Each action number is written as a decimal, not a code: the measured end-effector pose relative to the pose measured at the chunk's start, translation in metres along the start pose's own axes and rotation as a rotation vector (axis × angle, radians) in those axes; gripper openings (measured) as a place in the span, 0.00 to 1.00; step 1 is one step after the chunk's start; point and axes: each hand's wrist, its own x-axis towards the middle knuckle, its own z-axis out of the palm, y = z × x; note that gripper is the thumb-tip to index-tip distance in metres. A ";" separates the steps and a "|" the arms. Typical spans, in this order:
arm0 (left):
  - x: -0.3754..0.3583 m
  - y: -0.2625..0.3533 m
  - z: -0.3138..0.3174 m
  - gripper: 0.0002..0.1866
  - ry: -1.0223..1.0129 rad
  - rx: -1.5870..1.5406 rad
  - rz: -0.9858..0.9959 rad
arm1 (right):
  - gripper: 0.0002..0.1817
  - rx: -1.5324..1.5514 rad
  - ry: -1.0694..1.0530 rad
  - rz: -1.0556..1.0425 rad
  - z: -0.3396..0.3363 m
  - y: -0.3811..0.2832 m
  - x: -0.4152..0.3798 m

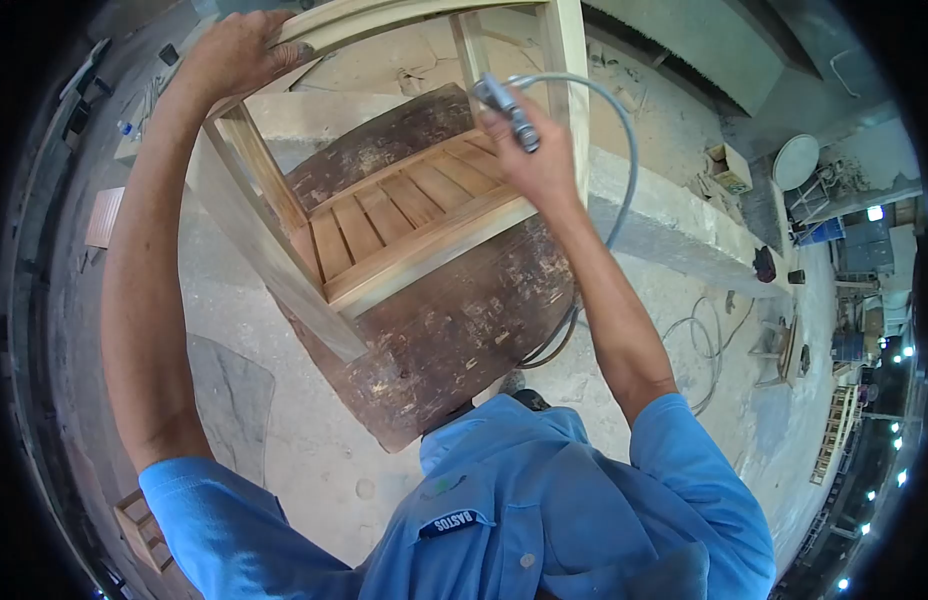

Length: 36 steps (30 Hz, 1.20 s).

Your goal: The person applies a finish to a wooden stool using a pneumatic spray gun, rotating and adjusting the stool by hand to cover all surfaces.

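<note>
Left hand [236,58] clamps the wooden chair [269,255], right hand [544,160] grips a metal tool [508,112] near its seat [389,205]

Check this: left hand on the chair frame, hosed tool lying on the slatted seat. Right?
Not quite: the head view shows the hosed tool in the right hand, not on the seat. The left hand is on the frame.

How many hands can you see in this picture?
2. The left hand grips the curved rail of the slatted wooden piece; the right hand holds a metal tool, beside a hose. No others are visible.
</note>
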 end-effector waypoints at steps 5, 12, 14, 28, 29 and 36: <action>-0.005 0.002 -0.007 0.32 0.031 0.021 -0.020 | 0.35 -0.122 0.110 -0.032 -0.016 0.009 0.042; -0.009 0.004 -0.004 0.30 0.085 0.031 -0.008 | 0.34 -0.151 0.097 -0.019 -0.002 0.027 0.069; -0.010 0.010 -0.011 0.30 0.043 0.020 -0.041 | 0.33 -0.184 0.071 0.010 -0.002 0.031 0.067; 0.006 -0.025 0.019 0.30 0.053 -0.025 0.034 | 0.33 -0.204 -0.060 0.143 -0.016 0.050 0.015; 0.006 -0.027 0.020 0.30 0.059 -0.014 0.031 | 0.33 -0.212 -0.067 0.155 -0.016 0.051 0.011; -0.010 0.020 -0.027 0.27 -0.039 0.013 -0.114 | 0.34 -0.330 -0.122 0.210 -0.023 0.060 -0.014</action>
